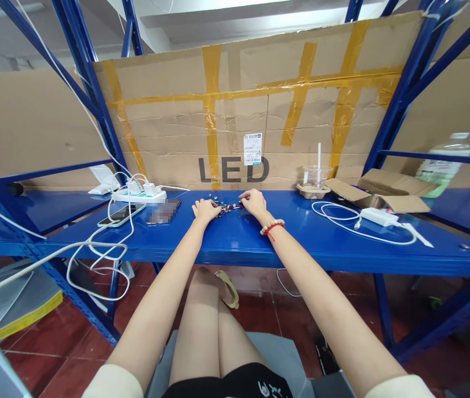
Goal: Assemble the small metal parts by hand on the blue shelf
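Apparently mid-handling, nothing visibly finished, most pieces seemingly still loose; small shiny metallic and dark-red pieces (pixel 227 209) lie clustered (too tiny to identify) on the glossy blue metal tabletop (pixel 235 249), between the bare left hand (pixel 206 210) and bare right hand (pixel 254 203); left fingers bent, right fingertips bunched; can't tell whether either grips anything.

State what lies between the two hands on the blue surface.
In the head view, a cluster of small shiny pieces lies between the left hand and right hand.
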Motion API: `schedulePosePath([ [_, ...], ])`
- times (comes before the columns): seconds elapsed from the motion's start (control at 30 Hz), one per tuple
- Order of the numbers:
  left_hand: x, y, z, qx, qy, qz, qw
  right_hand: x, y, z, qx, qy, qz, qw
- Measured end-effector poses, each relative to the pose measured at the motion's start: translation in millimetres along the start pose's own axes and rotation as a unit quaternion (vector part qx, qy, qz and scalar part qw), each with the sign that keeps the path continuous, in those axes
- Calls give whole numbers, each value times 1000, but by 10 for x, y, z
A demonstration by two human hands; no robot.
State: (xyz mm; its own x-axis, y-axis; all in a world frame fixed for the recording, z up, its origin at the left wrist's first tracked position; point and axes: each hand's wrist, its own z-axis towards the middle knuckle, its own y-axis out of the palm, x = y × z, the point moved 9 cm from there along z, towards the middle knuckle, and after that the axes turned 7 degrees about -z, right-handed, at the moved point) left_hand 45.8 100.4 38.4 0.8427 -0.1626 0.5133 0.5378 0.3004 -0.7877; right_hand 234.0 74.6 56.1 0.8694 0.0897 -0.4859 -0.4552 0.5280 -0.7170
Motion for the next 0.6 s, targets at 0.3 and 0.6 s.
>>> schedulePosePath([
  [0.3,-21,-147,67,70,-4,-259,963,-62,-5,-15,-2,-26,13,1000],
  [0.6,311,-81,67,-39,111,-512,851,-480,74,-84,-8,-219,124,968],
])
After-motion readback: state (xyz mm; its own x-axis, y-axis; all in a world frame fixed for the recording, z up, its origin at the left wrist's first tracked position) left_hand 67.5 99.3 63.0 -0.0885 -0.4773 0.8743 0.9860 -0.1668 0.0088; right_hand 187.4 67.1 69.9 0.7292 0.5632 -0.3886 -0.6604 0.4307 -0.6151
